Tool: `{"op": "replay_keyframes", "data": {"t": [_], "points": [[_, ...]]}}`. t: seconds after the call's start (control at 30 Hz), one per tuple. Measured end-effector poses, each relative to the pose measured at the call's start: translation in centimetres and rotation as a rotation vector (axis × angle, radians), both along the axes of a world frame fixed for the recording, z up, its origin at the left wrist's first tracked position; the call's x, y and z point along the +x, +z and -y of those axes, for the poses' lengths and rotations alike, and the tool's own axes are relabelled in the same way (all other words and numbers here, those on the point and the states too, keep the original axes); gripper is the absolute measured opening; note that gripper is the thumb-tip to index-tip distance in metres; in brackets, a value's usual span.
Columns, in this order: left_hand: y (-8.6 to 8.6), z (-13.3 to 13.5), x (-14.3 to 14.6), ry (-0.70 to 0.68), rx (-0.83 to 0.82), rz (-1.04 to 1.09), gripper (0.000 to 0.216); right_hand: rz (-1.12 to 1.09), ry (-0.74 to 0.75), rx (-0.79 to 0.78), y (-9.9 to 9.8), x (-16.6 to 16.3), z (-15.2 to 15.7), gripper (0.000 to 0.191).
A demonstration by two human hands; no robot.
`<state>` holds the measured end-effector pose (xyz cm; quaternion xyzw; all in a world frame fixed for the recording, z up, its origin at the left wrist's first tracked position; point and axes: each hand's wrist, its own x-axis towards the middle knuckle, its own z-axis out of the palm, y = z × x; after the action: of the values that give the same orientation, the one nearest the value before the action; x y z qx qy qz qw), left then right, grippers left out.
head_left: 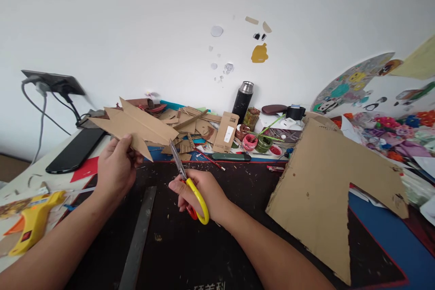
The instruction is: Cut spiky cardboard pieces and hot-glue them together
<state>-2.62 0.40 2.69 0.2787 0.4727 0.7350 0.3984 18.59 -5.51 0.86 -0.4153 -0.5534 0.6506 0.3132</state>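
My left hand (117, 163) pinches a cut piece of cardboard (142, 124) along its lower edge, thumb on top. The piece has several pointed tips, most of them toward the left. In my right hand (204, 190) is a pair of scissors (195, 195) with one yellow and one red handle loop. Their blades point up and away from me, with the tips close to the right end of the cardboard piece. Whether the tips touch the cardboard I cannot tell. Both hands are above a dark cutting mat (183, 253).
A steel ruler (139, 235) lies on the mat. On the left are a yellow glue gun (37, 219) and a black phone-like slab (76, 149). A large cardboard sheet (316, 190) covers the right. Cardboard scraps (193, 124), paint jars (249, 142) and a black flask (243, 99) line the wall.
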Motion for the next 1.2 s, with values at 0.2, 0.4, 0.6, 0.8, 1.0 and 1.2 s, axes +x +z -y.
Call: {"op": "replay_keyframes", "data": {"t": [0.2, 0.4, 0.6, 0.8, 1.0, 1.2], "points": [[-0.1, 0.0, 0.2, -0.01, -0.016, -0.035, 0.015, 0.045, 0.038, 0.028, 0.0, 0.1, 0.1, 0.051], [-0.1, 0.1, 0.3, -0.015, -0.028, -0.042, 0.016, -0.008, 0.003, 0.043, 0.4, 0.0, 0.2, 0.051], [-0.1, 0.1, 0.3, -0.021, -0.033, -0.051, 0.015, 0.049, 0.029, 0.073, 0.2, 0.1, 0.3, 0.048], [-0.2, 0.0, 0.3, -0.024, -0.035, -0.037, 0.018, 0.012, 0.029, 0.014, 0.0, 0.0, 0.2, 0.048], [-0.4, -0.4, -0.3, 0.053, 0.054, -0.022, 0.026, -0.009, 0.102, -0.041, 0.0, 0.1, 0.2, 0.056], [0.1, -0.4, -0.8, 0.117, 0.107, -0.012, 0.03, -0.152, 0.279, -0.146, 1.0, 0.2, 0.7, 0.068]]}}
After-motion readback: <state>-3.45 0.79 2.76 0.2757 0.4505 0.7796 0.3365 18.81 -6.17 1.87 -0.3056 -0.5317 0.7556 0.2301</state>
